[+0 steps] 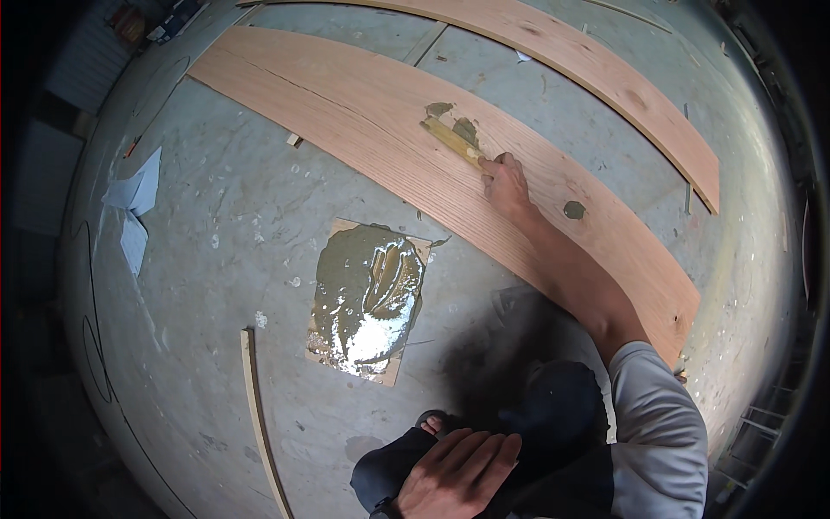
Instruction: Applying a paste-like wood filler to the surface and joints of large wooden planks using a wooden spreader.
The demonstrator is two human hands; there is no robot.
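Right one of the two hands has its fingers closed around one end of a yellowish spreader [453, 142], which lies low over the near plank [346, 121], just beside two dark patches. The left hand [458, 476] is by the knee, fingers loosely extended, nothing seen in it, though the palm's hidden. Right hand [508, 180] is doing all the holding.

The spreader looks light and fairly stiff, so I'd say hold it at the clean end, like here, because any paste on it would make it slippery. The plank seems stiff and heavier; I'd grab it by the long edges, gently, since there's a long crack [277, 78] toward its far left end. The paste [337, 268] looks wet, soft and sticky, so lift its small board [389, 374] by a bare corner.

Count: one spreader, two planks counting the far one [605, 78], three patches on the near plank (the lone one [573, 209] sits right of the hand), one paste board, one slim wood strip [252, 389] lower left on the floor [216, 259].
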